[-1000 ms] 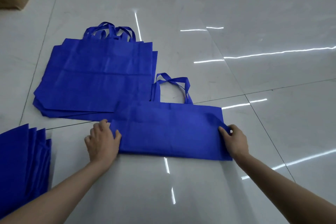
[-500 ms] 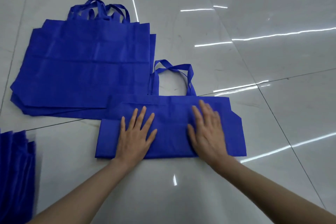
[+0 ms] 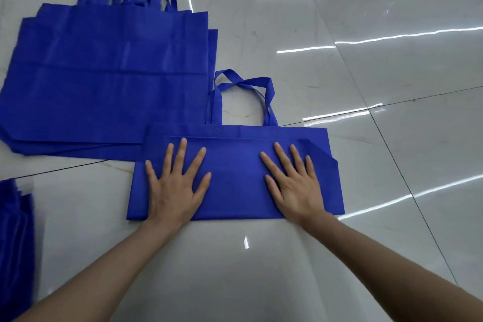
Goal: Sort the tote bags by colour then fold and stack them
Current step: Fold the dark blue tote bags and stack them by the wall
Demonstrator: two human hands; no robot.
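- Folded blue tote bag (image 3: 235, 180) lies at frame centre on the tiled floor (image 3: 392, 86), handles toward the top.
- Left hand (image 3: 175, 188) and right hand (image 3: 295, 185) press flat on it, fingers straight and spread, gripping nothing.
- Unfolded blue bags (image 3: 104, 81) are stacked at upper left; folded ones (image 3: 15, 238) sit at the left edge.

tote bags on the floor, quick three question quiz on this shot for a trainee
1. True or false: the left hand and right hand press flat on the folded tote bag.
2. Where is the pile of unfolded bags? A) beyond and left of the folded tote bag B) right of it C) under the forearms
3. Fill the gap: the folded tote bag's handles point ___ from the person.
Key: 1 true; 2 A; 3 away.
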